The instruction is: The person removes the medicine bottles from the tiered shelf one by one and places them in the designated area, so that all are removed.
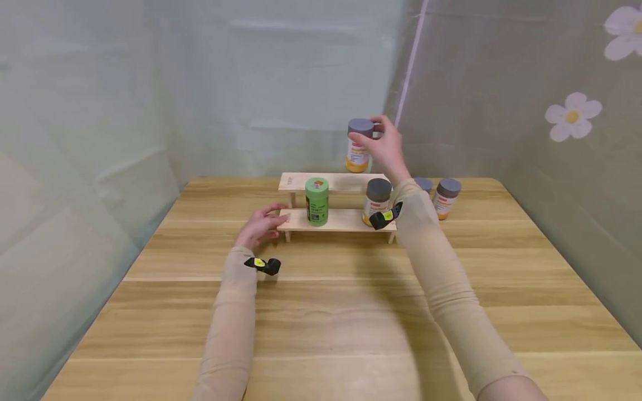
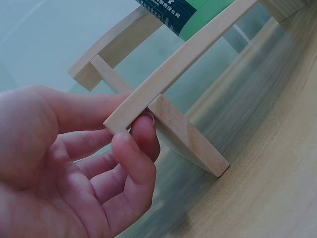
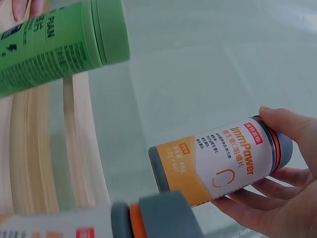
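Note:
My right hand (image 1: 386,146) grips a white and orange bottle (image 1: 358,156) by its grey lid, holding it upright just above the upper tier (image 1: 328,181) of a wooden stand. In the right wrist view, fingers curl round the lid end of that bottle (image 3: 223,158). At the left end of the lower tier (image 1: 341,220), my left hand (image 1: 261,224) pinches the board, as the left wrist view shows on the board's edge (image 2: 173,69). A green bottle (image 1: 317,209) and another grey-lidded bottle (image 1: 377,195) stand on the lower tier.
To the right of the stand, two more grey-lidded bottles stand on the wooden table (image 1: 311,312), one (image 1: 446,200) in plain view and one (image 1: 423,184) partly behind my right sleeve. A pale curtain (image 1: 301,83) hangs behind the table.

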{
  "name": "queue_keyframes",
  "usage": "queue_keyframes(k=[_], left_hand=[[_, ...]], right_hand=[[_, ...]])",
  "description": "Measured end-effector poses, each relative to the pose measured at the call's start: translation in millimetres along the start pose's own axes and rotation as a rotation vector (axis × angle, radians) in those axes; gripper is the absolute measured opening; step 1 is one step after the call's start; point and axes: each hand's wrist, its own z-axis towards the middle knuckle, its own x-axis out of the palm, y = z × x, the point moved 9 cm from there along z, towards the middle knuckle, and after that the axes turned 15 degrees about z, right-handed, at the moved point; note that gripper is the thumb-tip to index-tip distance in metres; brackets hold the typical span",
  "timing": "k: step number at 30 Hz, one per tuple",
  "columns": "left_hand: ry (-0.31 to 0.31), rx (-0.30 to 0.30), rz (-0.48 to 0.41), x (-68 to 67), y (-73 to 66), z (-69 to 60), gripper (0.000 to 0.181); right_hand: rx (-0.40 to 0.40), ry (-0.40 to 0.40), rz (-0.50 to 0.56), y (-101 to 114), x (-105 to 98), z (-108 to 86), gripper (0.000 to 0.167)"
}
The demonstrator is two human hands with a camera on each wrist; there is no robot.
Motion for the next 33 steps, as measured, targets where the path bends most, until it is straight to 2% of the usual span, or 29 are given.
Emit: queue_keyframes(k=[15, 22, 33], left_hand=[[0.0, 0.014, 0.008, -5.0, 1.0, -3.5, 0.057], [0.002, 0.014, 0.001, -4.3, 1.0, -2.7, 0.056], [0.003, 0.016, 0.001, -2.9, 0.3, -1.7, 0.056]], right_hand=[[0.016, -0.046, 0.027, -8.8, -21.6, -3.3, 0.057], [0.052, -0.06, 0.061, -15.6, -27.9, -4.1, 0.057], [0.052, -0.08, 0.08, -20.5, -38.8, -7.0, 0.06]])
